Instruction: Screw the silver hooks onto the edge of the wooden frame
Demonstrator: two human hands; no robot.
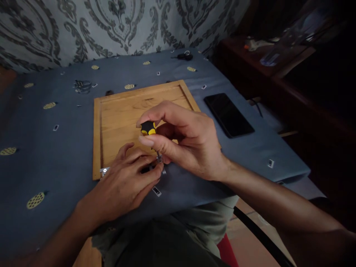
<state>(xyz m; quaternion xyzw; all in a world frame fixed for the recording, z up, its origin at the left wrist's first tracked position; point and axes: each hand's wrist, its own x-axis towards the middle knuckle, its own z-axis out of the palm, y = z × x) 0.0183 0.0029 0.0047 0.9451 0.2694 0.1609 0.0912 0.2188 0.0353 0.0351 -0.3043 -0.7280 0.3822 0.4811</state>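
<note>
The screwdriver (148,128) is in the R hand (194,142): its fat black & yellow top sits btwn thumb & pointer finger, pinched narrow. Its thin rod goes down to a small metal bit (159,159), w/ the L hand (125,181) fingertips right by it. Can't tell if the L hand grips the bit.

R hand is up high, side-on, fingers curled, arm in from low right. L hand is low & palm down, fingers bent & a bit apart, arm in from low left. Both are at the near edge of the wood board (119,118), which lies flat on the blue cloth (69,141). Phone (229,115) is right of the board; keys (185,56) are past its far edge.
</note>
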